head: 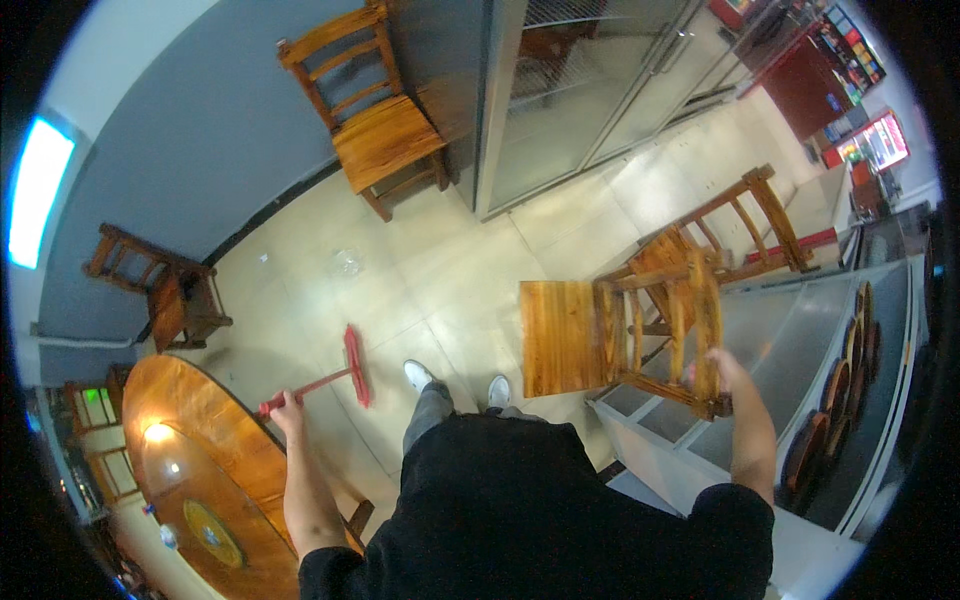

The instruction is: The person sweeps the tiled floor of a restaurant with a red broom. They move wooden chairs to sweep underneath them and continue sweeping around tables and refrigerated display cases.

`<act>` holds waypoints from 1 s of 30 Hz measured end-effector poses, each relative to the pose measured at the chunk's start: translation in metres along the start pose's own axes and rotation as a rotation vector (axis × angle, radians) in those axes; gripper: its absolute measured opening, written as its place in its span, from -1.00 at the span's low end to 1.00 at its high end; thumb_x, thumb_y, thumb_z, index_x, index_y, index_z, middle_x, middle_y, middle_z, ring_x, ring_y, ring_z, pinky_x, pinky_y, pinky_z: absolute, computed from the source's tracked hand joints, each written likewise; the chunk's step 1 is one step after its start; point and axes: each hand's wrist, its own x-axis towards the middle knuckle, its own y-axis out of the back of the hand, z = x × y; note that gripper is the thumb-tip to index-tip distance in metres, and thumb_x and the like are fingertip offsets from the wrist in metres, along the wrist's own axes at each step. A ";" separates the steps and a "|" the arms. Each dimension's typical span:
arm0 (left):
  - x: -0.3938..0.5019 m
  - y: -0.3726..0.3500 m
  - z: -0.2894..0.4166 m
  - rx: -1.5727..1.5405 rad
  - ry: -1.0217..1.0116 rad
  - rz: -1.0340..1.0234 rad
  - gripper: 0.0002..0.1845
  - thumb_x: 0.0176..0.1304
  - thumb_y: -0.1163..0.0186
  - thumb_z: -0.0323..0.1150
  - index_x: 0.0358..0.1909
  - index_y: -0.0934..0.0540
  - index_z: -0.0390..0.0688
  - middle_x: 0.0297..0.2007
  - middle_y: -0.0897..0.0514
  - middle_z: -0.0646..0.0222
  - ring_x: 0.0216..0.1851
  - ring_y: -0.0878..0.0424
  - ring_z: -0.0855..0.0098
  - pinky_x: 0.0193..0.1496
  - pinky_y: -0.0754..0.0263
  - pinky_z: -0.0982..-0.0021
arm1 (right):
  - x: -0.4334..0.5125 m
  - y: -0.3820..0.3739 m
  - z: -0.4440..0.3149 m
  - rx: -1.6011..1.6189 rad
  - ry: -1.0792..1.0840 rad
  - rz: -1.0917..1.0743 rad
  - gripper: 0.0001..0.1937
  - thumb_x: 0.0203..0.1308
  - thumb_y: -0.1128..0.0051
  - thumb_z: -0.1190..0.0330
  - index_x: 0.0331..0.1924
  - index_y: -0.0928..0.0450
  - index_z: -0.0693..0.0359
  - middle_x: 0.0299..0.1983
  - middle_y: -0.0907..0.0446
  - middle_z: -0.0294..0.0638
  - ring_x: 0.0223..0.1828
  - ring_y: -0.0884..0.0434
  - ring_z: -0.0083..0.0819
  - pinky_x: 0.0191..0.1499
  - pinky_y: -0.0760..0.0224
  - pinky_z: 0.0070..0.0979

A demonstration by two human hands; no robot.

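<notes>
My left hand grips the red handle of a long-handled floor tool, a broom or a squeegee. Its narrow red head rests on the tiled floor, ahead and left of my shoes. On the other side, my right hand is closed on the top of a wooden chair's backrest. That chair's flat seat points toward the middle of the floor. Whether all its legs touch the floor is hidden.
Another wooden chair stands close behind the held one. Against the grey wall are two chairs, one upper and one left. A round wooden table is at my left. Glass sliding doors and a glass-topped cabinet flank the floor.
</notes>
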 end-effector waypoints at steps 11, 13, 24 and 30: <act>0.006 0.001 0.012 0.116 -0.214 -0.079 -0.90 0.27 -0.06 -0.50 -0.26 -0.50 -0.34 -0.58 -0.50 0.43 -0.59 -0.44 0.57 -0.53 -0.35 0.49 | 0.013 0.046 0.005 -0.328 0.126 0.436 -0.54 0.29 0.20 0.15 0.09 -0.41 0.36 -0.18 -0.58 0.03 -0.12 -0.55 0.00 -0.05 -0.39 -0.18; 0.014 0.007 0.009 0.132 -0.169 -0.024 -0.90 0.25 -0.07 -0.49 -0.27 -0.49 -0.33 -0.58 -0.49 0.43 -0.59 -0.43 0.57 -0.53 -0.33 0.50 | 0.013 0.039 0.004 -0.484 0.158 0.611 -0.55 0.29 0.19 0.16 0.09 -0.43 0.34 -0.13 -0.58 0.04 -0.07 -0.54 -0.01 -0.01 -0.38 -0.20; 0.065 0.019 -0.003 -0.130 -0.187 -0.031 -0.80 0.27 -0.07 -0.50 -0.54 -0.47 -0.27 -0.60 -0.45 0.53 -0.55 -0.38 0.64 -0.50 -0.27 0.54 | 0.028 -0.265 -0.039 -1.228 0.650 0.483 -0.44 0.18 -0.08 0.15 0.20 -0.35 0.29 -0.08 -0.61 0.07 -0.13 -0.60 -0.02 -0.02 -0.46 -0.20; 0.077 0.003 -0.020 -0.115 -0.060 0.115 -0.90 0.31 -0.11 -0.43 -0.32 -0.50 -0.26 -0.50 -0.53 0.47 -0.51 -0.45 0.58 -0.45 -0.36 0.52 | 0.011 -0.549 -0.156 -1.180 1.071 0.036 -0.45 0.17 -0.15 0.20 0.20 -0.39 0.34 0.12 -0.50 0.12 0.17 -0.48 -0.06 0.20 -0.34 -0.29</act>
